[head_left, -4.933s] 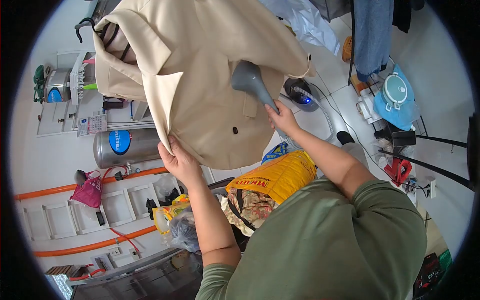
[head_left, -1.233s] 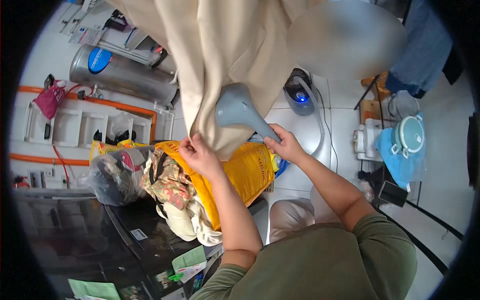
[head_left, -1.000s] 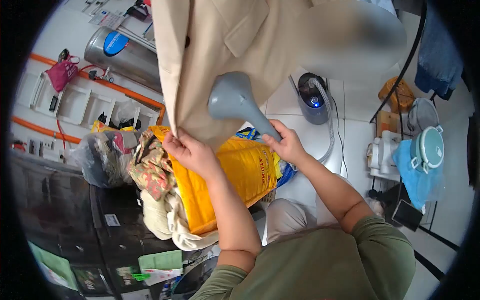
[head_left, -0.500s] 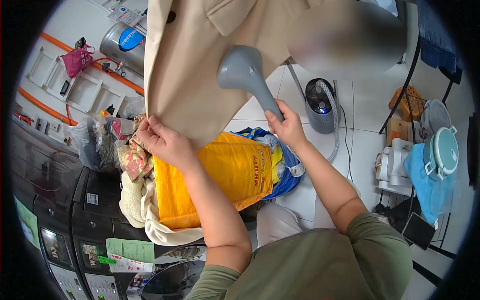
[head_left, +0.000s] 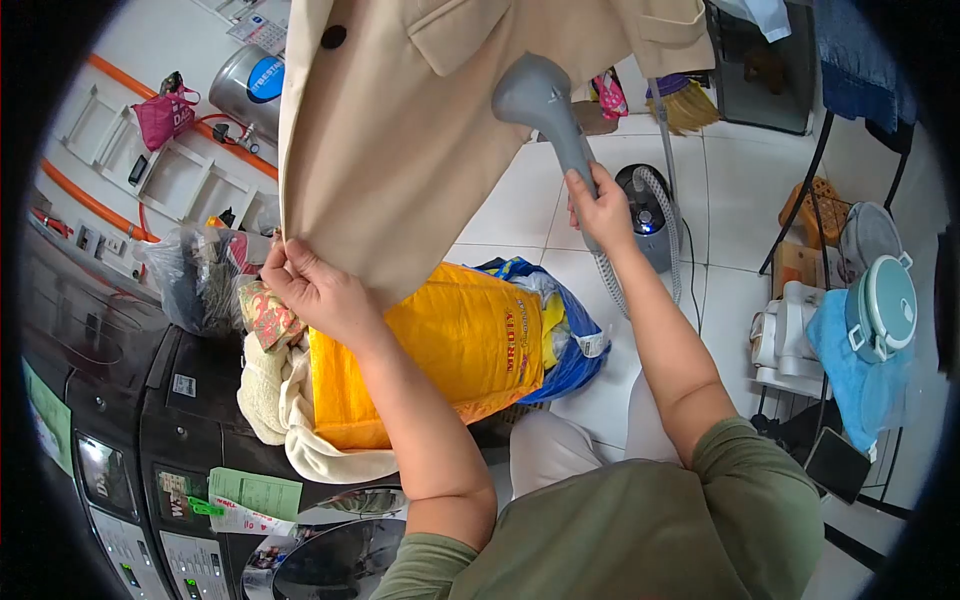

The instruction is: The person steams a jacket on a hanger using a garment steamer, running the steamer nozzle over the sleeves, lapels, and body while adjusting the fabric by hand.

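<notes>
A beige jacket (head_left: 400, 160) with a dark button and pocket flaps hangs in front of me at the top of the view. My left hand (head_left: 322, 292) pinches its lower front corner and holds the panel taut. In my right hand (head_left: 603, 212) is a grey garment steamer head (head_left: 537, 92), gripped by its handle. The head overlaps the jacket's lower edge, below the pocket flap. A woven hose (head_left: 610, 285) runs down from the handle. The steamer base (head_left: 648, 225), showing a blue light, stands on the tiled floor behind my right hand.
Below the jacket lies a yellow bag (head_left: 430, 350) beside a blue bag (head_left: 570, 345) stuffed with cloth. Black laundry machines (head_left: 185, 430) line the left. On the right, a rack holds a teal lidded pot (head_left: 885, 305) and a blue cloth (head_left: 840, 350). A broom (head_left: 688, 105) stands at the back.
The steamer head has moved right and up across the jacket, toward its edge. My left hand keeps its pinch on the corner. The jacket's other pocket now shows at upper right.
</notes>
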`<state>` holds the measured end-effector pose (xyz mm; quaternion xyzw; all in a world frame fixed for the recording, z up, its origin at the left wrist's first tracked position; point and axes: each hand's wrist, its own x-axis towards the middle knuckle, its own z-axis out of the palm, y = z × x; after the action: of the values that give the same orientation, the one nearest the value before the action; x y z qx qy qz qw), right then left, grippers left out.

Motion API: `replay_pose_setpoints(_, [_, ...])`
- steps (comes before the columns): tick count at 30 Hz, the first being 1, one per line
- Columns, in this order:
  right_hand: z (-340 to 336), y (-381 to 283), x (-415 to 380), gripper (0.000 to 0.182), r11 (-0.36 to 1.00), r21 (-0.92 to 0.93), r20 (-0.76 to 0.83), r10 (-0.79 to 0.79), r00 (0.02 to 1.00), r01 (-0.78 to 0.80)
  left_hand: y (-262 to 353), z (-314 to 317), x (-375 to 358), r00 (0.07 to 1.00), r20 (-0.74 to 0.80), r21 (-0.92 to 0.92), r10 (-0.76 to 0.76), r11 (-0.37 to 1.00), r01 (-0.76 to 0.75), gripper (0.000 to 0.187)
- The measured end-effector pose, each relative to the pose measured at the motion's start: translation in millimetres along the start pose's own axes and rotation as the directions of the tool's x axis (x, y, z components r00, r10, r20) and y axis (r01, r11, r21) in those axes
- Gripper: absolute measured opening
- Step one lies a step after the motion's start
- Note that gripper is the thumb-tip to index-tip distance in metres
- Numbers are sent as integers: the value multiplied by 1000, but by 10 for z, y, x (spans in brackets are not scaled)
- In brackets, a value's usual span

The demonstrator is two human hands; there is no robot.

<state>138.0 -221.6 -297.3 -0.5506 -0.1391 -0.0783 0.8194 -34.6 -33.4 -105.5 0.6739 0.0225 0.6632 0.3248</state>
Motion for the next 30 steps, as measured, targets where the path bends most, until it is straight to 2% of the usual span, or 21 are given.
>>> replay_pose_setpoints(1, [4,-3,-13,37,1000,18,-18,0,1000,1,-21,-9,-2,1000,-1,17,14,1000,-14,20])
replay_pose_setpoints(4, [36,-16,-168,39,1000,25,87,-1,996,-1,-92,-51,-11,999,3,58,39,998,-39,20])
replay_pose_setpoints(7, [141,90,-384,42,991,-85,238,-84,968,107,-70,-66,-16,999,4,71,33,997,-33,21])
replay_pose_setpoints(10, [187,-26,-567,45,970,-162,309,-124,943,181,-8,-69,-6,1000,6,57,14,998,-15,20])
replay_pose_setpoints(14, [129,121,-435,44,968,-201,221,-101,970,147,-11,-109,16,1000,6,38,22,999,-22,21])
replay_pose_setpoints(18, [-22,71,-104,42,1000,-27,56,3,998,-1,-21,-147,27,1000,9,62,28,998,-29,22])
replay_pose_setpoints(21, [-125,41,59,41,1000,-2,4,15,1000,-15,-30,-135,26,999,0,55,39,998,-39,22])
replay_pose_setpoints(24, [-102,89,15,41,999,32,50,-5,999,4,32,-103,3,1000,3,56,18,998,-18,22])
replay_pose_setpoints(27, [-19,-39,-250,42,999,-10,164,-51,985,54,-31,-96,28,999,-7,46,36,998,-35,22])
replay_pose_setpoints(30, [121,-120,-383,42,960,-85,258,-237,937,267,-85,-94,49,999,10,57,45,997,-46,20])
